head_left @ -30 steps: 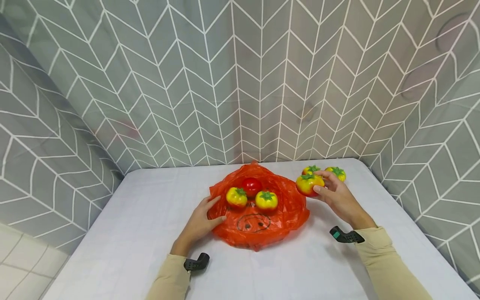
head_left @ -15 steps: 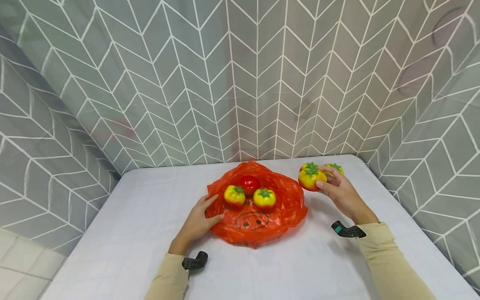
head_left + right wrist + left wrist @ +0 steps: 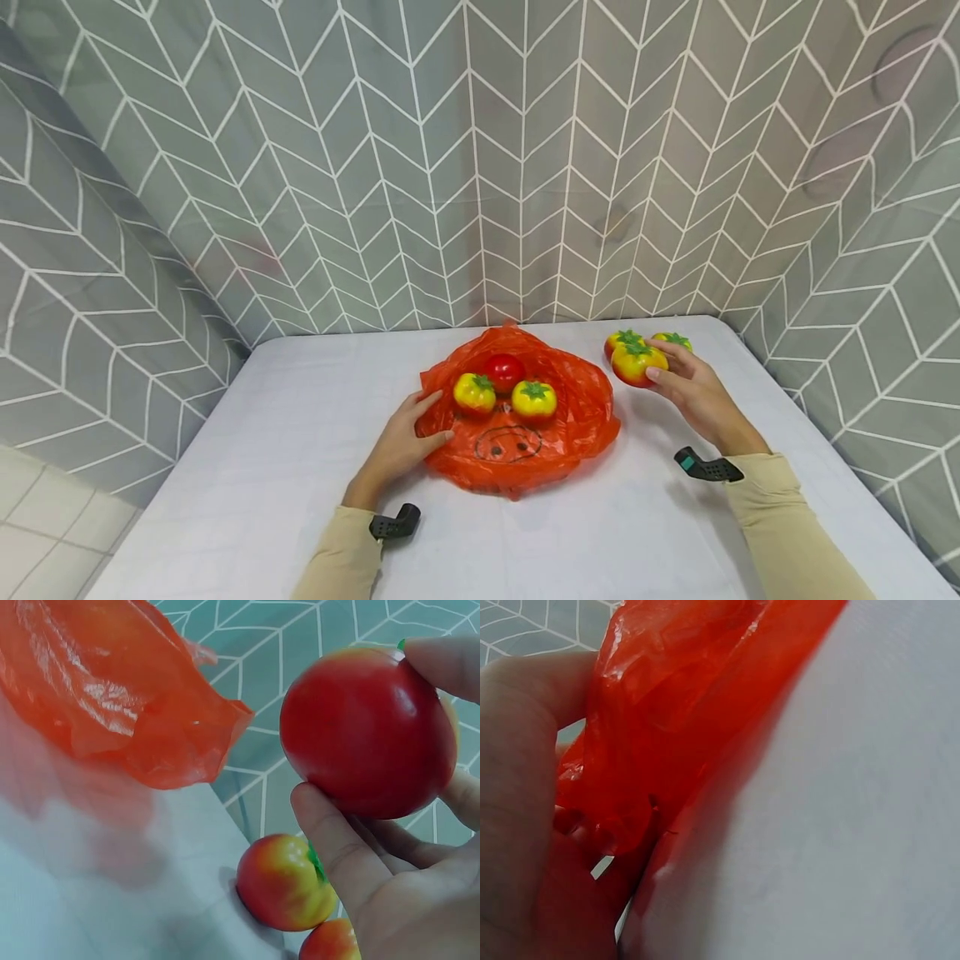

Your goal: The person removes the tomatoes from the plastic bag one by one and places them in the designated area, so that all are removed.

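My right hand (image 3: 693, 396) pinches a red-and-yellow tomato (image 3: 639, 363) with a green leafy top, thumb against fingers. In the right wrist view the glossy red underside of the held tomato (image 3: 367, 735) faces the camera, with table tomatoes lower down. Past this hand in the head view lie another tomato (image 3: 619, 340) and one partly hidden tomato (image 3: 678, 341). My left hand (image 3: 400, 442) holds the left side of a red plastic bag (image 3: 585, 417), fingers curved round it; some fingers show through the film in the left wrist view. Two yellow-topped tomatoes (image 3: 534, 401) and an all-red one (image 3: 503, 372) sit on the bag.
The bag, crumpled and marked with a drawn pig snout (image 3: 507, 445), lies mid-table. A white-covered table (image 3: 300, 400) extends around it. A grey curtain (image 3: 480, 183) with white zigzag lines rises behind and at both sides.
My right hand has shifted rightward with the tomato, which now overlaps the tomatoes behind it differently. The left hand and the bag stay in place.
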`<state>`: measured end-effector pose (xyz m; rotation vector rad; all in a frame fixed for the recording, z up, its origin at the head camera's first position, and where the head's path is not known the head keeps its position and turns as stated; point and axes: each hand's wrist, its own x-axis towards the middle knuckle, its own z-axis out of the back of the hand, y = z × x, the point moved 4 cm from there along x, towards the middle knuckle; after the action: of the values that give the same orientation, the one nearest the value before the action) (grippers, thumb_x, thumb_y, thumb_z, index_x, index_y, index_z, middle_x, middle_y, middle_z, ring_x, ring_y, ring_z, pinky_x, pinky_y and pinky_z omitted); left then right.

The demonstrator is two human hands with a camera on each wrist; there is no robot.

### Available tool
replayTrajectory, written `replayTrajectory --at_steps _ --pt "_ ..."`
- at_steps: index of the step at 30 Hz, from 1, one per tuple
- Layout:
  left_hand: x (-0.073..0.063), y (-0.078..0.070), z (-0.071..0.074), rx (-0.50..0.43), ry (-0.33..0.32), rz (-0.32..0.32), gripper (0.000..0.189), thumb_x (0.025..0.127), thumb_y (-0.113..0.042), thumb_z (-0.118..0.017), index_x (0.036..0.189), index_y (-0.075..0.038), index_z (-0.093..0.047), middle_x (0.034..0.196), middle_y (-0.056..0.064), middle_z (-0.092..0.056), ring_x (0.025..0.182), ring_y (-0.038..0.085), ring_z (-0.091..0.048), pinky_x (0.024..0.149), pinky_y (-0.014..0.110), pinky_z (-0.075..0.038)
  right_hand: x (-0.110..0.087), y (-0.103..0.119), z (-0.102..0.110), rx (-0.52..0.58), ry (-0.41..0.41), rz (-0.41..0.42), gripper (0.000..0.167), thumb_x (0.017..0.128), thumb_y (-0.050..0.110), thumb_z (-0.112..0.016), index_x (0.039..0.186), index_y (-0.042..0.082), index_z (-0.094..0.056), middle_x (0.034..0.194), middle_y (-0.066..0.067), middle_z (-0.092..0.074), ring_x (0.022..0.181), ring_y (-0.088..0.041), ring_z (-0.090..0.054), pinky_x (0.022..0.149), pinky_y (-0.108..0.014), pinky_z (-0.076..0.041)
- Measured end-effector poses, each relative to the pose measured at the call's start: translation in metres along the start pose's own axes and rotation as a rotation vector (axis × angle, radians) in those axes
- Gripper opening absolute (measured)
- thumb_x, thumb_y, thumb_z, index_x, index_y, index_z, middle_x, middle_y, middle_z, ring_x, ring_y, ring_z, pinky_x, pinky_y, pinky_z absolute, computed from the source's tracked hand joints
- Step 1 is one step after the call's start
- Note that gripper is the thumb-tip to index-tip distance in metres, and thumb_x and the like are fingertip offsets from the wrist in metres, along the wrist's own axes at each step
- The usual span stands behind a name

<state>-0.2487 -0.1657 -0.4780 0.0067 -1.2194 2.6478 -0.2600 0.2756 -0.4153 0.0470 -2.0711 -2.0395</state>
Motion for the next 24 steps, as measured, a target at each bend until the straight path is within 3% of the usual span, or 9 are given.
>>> replayTrajectory --at_steps 3,10,24 --pt "-0.001 -0.001 -0.002 -0.007 0.003 0.002 0.072 0.086 -0.035 -0.077 0.15 -0.017 -0.049 0.155 0.013 -0.038 0.143 0.038 -0.034 0.113 0.063 -0.027 -0.002 -0.004 0.003 -0.002 -0.014 -0.005 0.042 0.102 0.014 -0.059 0.143 0.016 -0.05 0.141 -0.009 -0.035 0.118 -0.014 -0.049 0.091 -0.021 -0.053" --pt "-0.003 -0.002 -0.003 -0.009 -0.01 -0.004 0.071 0.086 -0.035 -0.076 0.149 -0.016 -0.05 0.154 0.014 -0.039 0.142 0.038 -0.035 0.113 0.063 -0.028 -0.002 -0.006 0.009 -0.008 -0.017 -0.013 0.056 0.102 0.015 -0.058 0.151 0.0 -0.035 0.145 -0.01 -0.032 0.12 -0.014 -0.047 0.091 -0.022 -0.053" --pt "-0.003 -0.002 0.0 0.007 -0.007 0.028 0.071 0.086 -0.038 -0.076 0.15 -0.02 -0.049 0.156 0.011 -0.038 0.143 0.036 -0.034 0.113 0.063 -0.029 -0.001 -0.01 0.019 0.002 -0.038 -0.039 0.059 0.101 0.013 -0.061 0.152 0.0 -0.035 0.145 -0.01 -0.035 0.118 -0.011 -0.05 0.092 -0.02 -0.052"
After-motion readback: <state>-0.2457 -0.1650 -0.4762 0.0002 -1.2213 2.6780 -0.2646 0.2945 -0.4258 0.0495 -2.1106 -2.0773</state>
